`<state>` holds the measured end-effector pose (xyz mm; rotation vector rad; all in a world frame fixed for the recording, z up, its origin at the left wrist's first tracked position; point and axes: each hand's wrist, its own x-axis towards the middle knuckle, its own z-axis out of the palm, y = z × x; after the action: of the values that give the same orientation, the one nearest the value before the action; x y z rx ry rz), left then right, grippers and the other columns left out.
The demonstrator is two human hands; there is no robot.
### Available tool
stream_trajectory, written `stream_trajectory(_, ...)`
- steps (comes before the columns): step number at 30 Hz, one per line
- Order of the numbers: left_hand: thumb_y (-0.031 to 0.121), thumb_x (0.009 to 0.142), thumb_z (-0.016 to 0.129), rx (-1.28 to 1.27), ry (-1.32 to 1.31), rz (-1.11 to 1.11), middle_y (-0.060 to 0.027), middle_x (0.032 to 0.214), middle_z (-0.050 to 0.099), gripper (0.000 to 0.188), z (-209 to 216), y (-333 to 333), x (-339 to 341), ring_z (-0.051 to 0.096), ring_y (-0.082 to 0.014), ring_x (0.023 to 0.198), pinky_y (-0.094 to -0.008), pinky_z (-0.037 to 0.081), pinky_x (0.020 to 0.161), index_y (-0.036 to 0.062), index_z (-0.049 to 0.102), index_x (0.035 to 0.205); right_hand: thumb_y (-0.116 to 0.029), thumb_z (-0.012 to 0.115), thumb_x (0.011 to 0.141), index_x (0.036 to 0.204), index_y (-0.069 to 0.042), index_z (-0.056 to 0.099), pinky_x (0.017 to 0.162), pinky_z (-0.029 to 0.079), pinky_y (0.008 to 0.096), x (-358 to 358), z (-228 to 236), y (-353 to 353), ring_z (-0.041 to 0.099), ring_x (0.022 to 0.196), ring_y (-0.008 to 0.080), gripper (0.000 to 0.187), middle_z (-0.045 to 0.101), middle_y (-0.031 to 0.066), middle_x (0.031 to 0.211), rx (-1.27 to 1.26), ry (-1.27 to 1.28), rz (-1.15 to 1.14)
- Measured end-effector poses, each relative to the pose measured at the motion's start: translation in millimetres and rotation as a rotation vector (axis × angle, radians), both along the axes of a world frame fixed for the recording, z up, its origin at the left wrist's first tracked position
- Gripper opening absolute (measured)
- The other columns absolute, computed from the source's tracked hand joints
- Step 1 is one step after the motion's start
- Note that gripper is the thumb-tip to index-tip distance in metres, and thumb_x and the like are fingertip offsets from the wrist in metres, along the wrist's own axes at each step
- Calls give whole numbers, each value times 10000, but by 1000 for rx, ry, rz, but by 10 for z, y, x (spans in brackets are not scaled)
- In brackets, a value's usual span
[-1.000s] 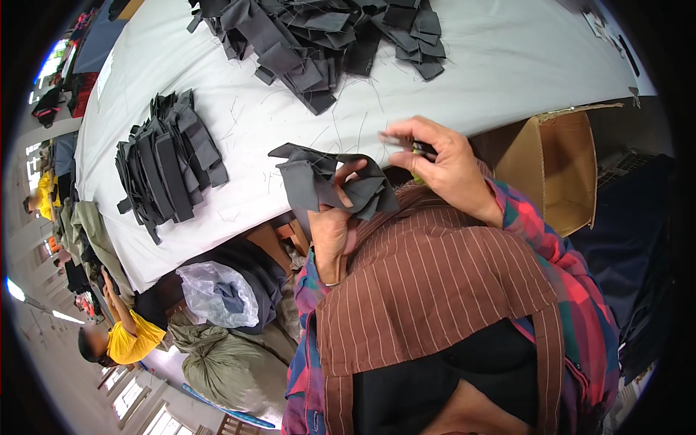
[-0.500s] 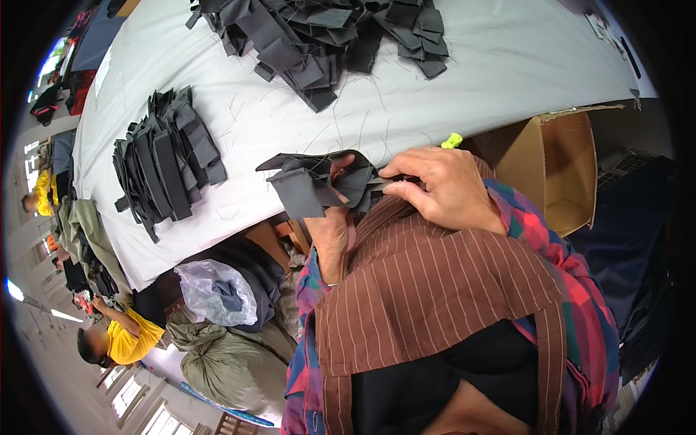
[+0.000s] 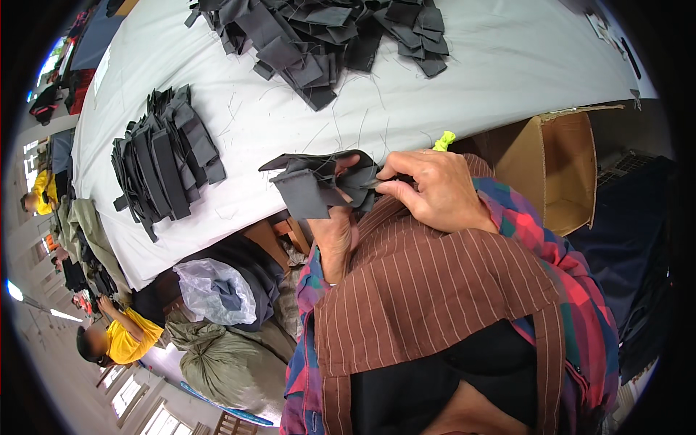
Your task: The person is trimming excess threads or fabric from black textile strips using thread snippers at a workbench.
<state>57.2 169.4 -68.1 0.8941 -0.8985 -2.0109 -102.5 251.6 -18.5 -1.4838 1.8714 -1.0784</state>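
Note:
Near the front edge of the table, my left hand is closed around dark grey fabric pieces, with its fingers partly hidden by the folded cloth. My right hand meets the cloth's right end, thumb and forefinger pinched together. It holds what look like thread snips, mostly hidden in the palm; a bright yellow-green tie sticks out behind the knuckles. Loose threads trail from the cloth edges.
On the white-covered table lie a neat stack of dark strips and a larger loose heap. An open cardboard box stands at right. A clear plastic bag and an olive bundle are lower left. A person in yellow works beyond.
My right hand has shifted slightly left and its fingertips have closed in on the cloth's end. The yellow-green tie moved with it. My left hand and the fabric have barely moved.

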Motion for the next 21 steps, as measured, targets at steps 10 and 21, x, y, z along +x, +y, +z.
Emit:
stream_trajectory(10, -33, 755, 677, -103, 29, -108, -174, 1245, 504, 289, 174, -3, -65, 511, -315, 1182, -431, 366, 1053, 100, 422, 787, -123, 687, 794, 840, -27, 626, 615, 465, 313, 34, 3, -21, 634, 675, 242, 123, 647, 99, 735, 124, -269, -72)
stream_trajectory(21, 181, 774, 612, 108, 271, -71, -169, 1136, 521, 396, 188, -72, 27, 485, -444, 1159, -526, 479, 919, 71, 439, 1113, -114, 689, 825, 968, -14, 618, 688, 478, 268, 16, 0, -31, 617, 741, 145, 188, 650, 97, 828, -27, -264, 46)
